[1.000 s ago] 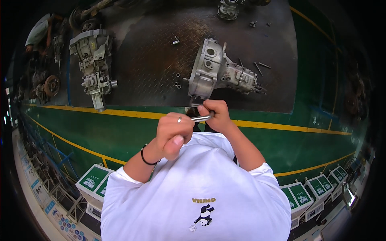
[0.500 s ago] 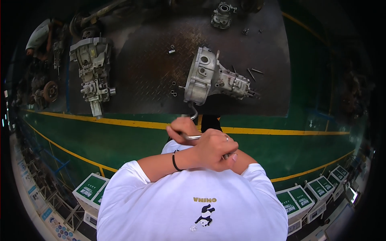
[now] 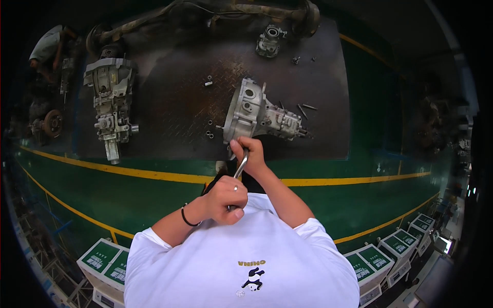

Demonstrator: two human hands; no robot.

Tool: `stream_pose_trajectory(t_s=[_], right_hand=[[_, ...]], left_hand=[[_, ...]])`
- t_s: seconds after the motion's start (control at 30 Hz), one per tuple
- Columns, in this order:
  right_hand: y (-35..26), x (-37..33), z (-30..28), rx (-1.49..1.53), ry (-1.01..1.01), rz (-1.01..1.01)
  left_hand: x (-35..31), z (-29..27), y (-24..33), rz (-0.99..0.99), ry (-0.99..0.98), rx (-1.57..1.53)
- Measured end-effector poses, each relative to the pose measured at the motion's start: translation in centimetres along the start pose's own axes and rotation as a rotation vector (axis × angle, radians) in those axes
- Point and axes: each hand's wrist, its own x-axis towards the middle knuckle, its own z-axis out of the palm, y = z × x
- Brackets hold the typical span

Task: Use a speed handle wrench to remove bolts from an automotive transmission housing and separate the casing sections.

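Note:
A bent metal speed brace (image 3: 241, 165) is gripped in both hands in front of the bench. My left hand (image 3: 226, 199), with a ring on it and a black band at the wrist, is wrapped round the near end close to my shirt. Farther up, my right hand (image 3: 251, 152) is closed round the cranked part, beside the near edge of a silver gearbox housing (image 3: 245, 110). The housing lies on its side, wide bell end to the left. The brace's far end is partly hidden at that edge; I cannot tell what it engages.
The dark metal bench (image 3: 174, 92) also bears another gearbox (image 3: 110, 97), a long axle (image 3: 154, 21) and a small casting (image 3: 269, 41). Nuts (image 3: 209, 134) lie left of the housing, bolts (image 3: 309, 107) right. A person (image 3: 49, 46) bends at far left. Green-topped cabinets (image 3: 105, 256) stand behind me.
My crossed forearms have come apart. The left hand has swung left with the brace's near end, and the right hand has moved up and right to the housing's edge. The view has shifted slightly.

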Motion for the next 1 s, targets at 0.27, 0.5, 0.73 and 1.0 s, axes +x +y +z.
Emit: stream_pose_trajectory(t_s=[0.27, 0.5, 0.73, 1.0], right_hand=[[-0.2, -2.4, -0.7, -0.082, 0.084, -0.065], [-0.4, -8.5, 1.7, -0.002, -0.082, -0.275], [-1.1, -3.7, 7.9, -0.112, -0.050, -0.211], [-1.1, 1.9, 3.7, -0.137, 0.087, -0.135]], left_hand=[[-0.5, 1.3, 0.1, 0.033, -0.041, 0.045], [2.8, -2.0, -1.8, -0.024, 0.248, 0.067], [2.5, 3.9, 0.0, 0.085, -0.075, 0.230], [-0.8, 0.3, 0.3, 0.012, -0.088, 0.088]])
